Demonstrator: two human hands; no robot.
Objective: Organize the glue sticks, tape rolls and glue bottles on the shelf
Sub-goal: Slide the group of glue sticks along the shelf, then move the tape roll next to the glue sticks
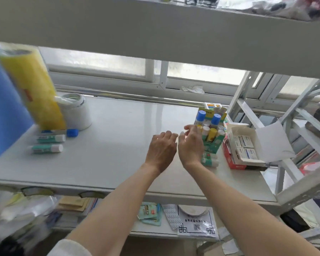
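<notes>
Head view: the right hand's fingertips (189,128) are slightly curled and spread, resting at or just beside the tops of the glue sticks packed upright in a green display box (211,143); whether they actually press a cap I cannot tell. The right hand (190,145) holds nothing, its palm turned toward the left. Just beside it, nearly touching, the left hand (162,148) hovers over the bare shelf (118,126), its fingers loosely bent and apart, also empty.

The display box stands toward the right end of the shelf. Inside it are white-, yellow- and cream-capped sticks (211,134), and behind them two taller blue-capped glue bottles (201,116). A loose green-and-white glue stick (209,161) lies at the foot of the box, near the shelf's front edge. To the right of the box, an open white carton (246,146) holding small boxes sits on a red pack (231,159).

Well apart, at the left end of the shelf, two green-and-white glue sticks (45,148) lie on their sides, with a blue-capped one (70,133) behind them. Beyond these stand a white jar (76,112) and a tall yellow stack of tape rolls (33,93), blurred, beside a blue roll (2,111).
</notes>
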